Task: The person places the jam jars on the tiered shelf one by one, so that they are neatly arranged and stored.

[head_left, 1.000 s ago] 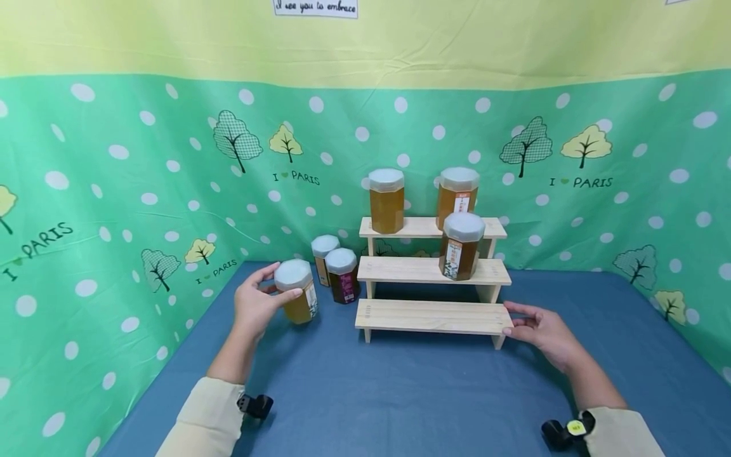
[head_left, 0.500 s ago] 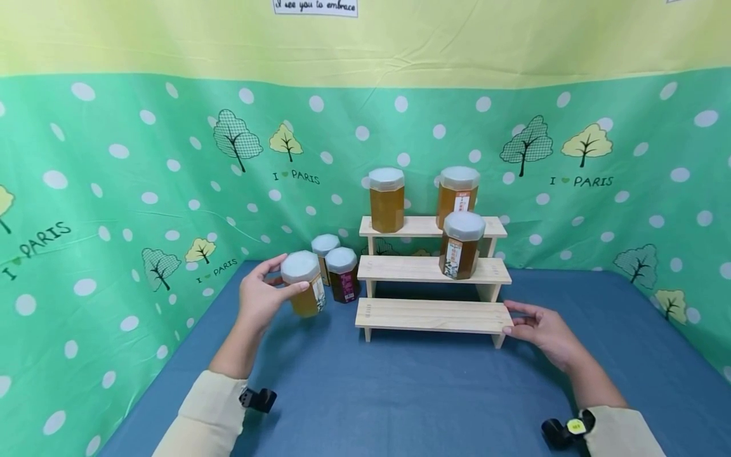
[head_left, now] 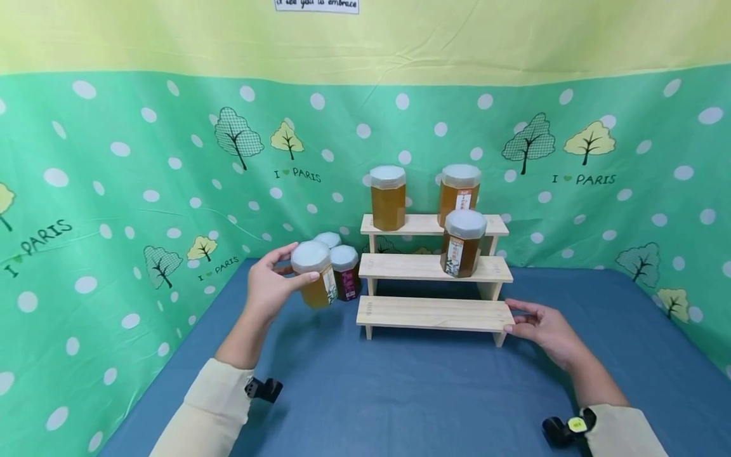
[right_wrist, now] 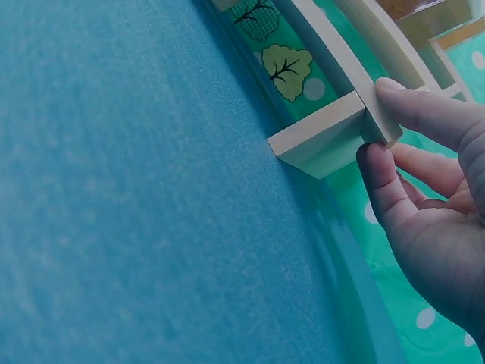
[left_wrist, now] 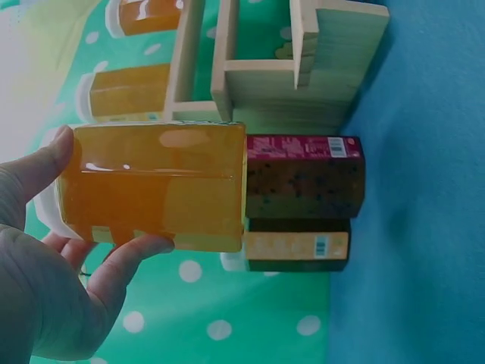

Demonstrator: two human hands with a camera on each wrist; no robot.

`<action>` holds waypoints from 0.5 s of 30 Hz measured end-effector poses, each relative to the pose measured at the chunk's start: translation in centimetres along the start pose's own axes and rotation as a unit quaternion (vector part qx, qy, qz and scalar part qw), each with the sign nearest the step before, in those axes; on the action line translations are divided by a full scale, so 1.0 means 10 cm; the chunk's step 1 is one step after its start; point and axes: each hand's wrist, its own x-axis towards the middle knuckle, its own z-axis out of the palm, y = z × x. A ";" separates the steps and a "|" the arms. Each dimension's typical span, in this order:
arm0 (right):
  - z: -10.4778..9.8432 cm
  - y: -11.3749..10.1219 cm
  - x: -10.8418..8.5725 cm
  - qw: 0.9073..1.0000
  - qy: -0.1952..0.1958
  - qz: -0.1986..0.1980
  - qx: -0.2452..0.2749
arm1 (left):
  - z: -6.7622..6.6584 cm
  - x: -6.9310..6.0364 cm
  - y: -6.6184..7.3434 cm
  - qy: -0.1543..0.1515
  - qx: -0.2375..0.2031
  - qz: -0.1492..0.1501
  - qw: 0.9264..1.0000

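My left hand (head_left: 271, 284) grips a honey jar (head_left: 316, 282) with a white lid and amber contents, its thumb on the near side. The jar is held off the table, just left of a dark jar with a magenta label (head_left: 347, 279). In the left wrist view this honey jar (left_wrist: 155, 186) fills the middle. My right hand (head_left: 542, 327) pinches the right end of the bottom step of a three-step wooden stand (head_left: 431, 313). The right wrist view shows thumb and fingers on the step's corner (right_wrist: 383, 121).
Two amber jars stand on the top step, one at left (head_left: 388, 200) and one at right (head_left: 459, 190). A darker jar (head_left: 462, 247) is on the middle step's right. Another white-lidded jar (head_left: 328, 239) is partly hidden behind the held one. A green printed cloth (head_left: 445, 146) hangs behind the blue table (head_left: 400, 393).
My left hand has lifted the honey jar and carried it right and up, so it now covers most of the rear jar on the table. My right hand stays on the stand.
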 end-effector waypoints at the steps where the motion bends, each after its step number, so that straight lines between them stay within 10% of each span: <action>1: 0.00 0.00 0.00 1.000 0.001 0.000 -0.001 | 0.01 0.00 0.02 -0.001 -0.001 0.003 1.000; 15: 0.00 0.00 0.00 1.000 -0.001 0.001 0.001 | 0.16 0.03 0.27 -0.012 -0.018 0.021 1.000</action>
